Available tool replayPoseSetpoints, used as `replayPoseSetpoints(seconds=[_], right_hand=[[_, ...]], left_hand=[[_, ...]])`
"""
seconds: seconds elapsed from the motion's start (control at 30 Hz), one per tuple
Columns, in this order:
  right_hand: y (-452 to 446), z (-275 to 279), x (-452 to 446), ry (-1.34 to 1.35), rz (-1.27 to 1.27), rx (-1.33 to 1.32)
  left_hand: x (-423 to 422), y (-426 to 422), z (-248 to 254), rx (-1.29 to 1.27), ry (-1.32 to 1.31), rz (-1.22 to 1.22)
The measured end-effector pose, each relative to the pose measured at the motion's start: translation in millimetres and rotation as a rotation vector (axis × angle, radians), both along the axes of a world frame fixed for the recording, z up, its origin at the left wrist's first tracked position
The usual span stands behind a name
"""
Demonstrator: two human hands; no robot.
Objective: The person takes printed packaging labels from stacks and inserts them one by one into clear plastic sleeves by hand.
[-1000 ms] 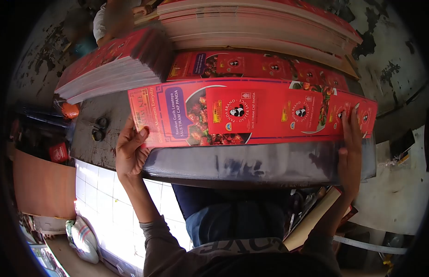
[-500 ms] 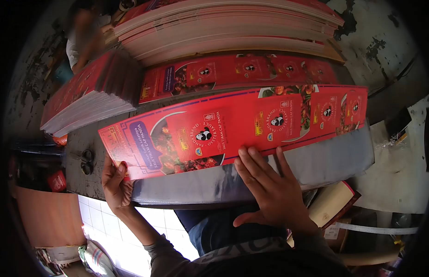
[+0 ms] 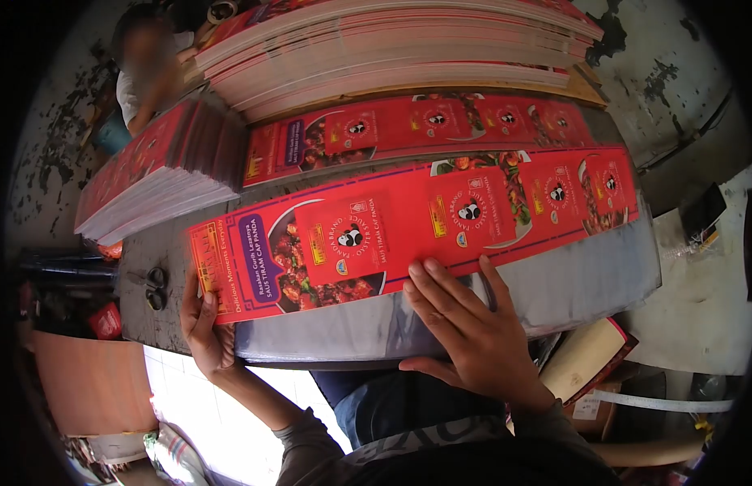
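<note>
A long red printed cardboard strip [image 3: 408, 231] with panda logos and food pictures lies across a pile of clear plastic film [image 3: 586, 271]. My left hand [image 3: 204, 328] pinches the strip's lower left end, thumb on top and the other fingers partly hidden underneath. Spread out along the lower edge is my right hand [image 3: 481, 340], its fingertips touching the strip and the palm over the film. Just beyond, a second red printed strip [image 3: 392, 130] of the same design lies parallel.
At the back rises a tall stack of printed sheets [image 3: 408, 57]. A shorter stack of red printed pieces [image 3: 165, 174] stands left, with black scissors [image 3: 154, 287] on the worktable nearby. Another person [image 3: 145, 77] is at the far left. Cardboard [image 3: 590, 360] leans at lower right.
The strip has settled flatter on the film, its left end shifting slightly right and its right end slightly left. My right hand has moved a little left.
</note>
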State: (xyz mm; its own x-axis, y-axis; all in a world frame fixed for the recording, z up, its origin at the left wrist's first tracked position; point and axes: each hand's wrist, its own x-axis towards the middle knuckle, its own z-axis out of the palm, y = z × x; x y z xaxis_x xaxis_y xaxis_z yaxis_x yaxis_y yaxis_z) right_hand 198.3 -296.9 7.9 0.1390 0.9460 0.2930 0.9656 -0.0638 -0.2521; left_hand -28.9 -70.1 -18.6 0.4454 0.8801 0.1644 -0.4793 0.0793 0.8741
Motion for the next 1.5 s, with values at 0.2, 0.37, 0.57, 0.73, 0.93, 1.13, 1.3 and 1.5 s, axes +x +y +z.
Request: replayPoseSetpoints(seconds=[0.2, 0.37, 0.57, 0.73, 0.93, 1.13, 1.3, 1.5], right_hand=[[1, -7, -1, -0.012, -0.014, 0.14], [-3, -25, -5, -0.142, 0.001, 0.291], [-3, -28, -6, -0.182, -0.047, 0.382], [-4, -28, -7, -0.188, -0.05, 0.376], [-6, -27, -6, -0.176, -0.04, 0.376], [-6, -28, -6, -0.163, -0.033, 0.39], [-6, -27, -6, -0.161, -0.032, 0.363], [-7, -25, -6, -0.173, -0.019, 0.344]], left_hand=[[1, 1, 0, -0.023, -0.024, -0.029], [3, -5, 2, -0.025, -0.011, -0.007], [3, -9, -3, 0.007, 0.005, 0.077], [-2, -10, -5, 0.025, 0.007, 0.064], [-5, -10, -10, 0.032, 0.001, 0.091], [-7, -10, -10, 0.049, -0.017, 0.042], [-6, -11, -9, 0.063, -0.049, 0.037], [-5, -12, -9, 0.064, -0.032, 0.079]])
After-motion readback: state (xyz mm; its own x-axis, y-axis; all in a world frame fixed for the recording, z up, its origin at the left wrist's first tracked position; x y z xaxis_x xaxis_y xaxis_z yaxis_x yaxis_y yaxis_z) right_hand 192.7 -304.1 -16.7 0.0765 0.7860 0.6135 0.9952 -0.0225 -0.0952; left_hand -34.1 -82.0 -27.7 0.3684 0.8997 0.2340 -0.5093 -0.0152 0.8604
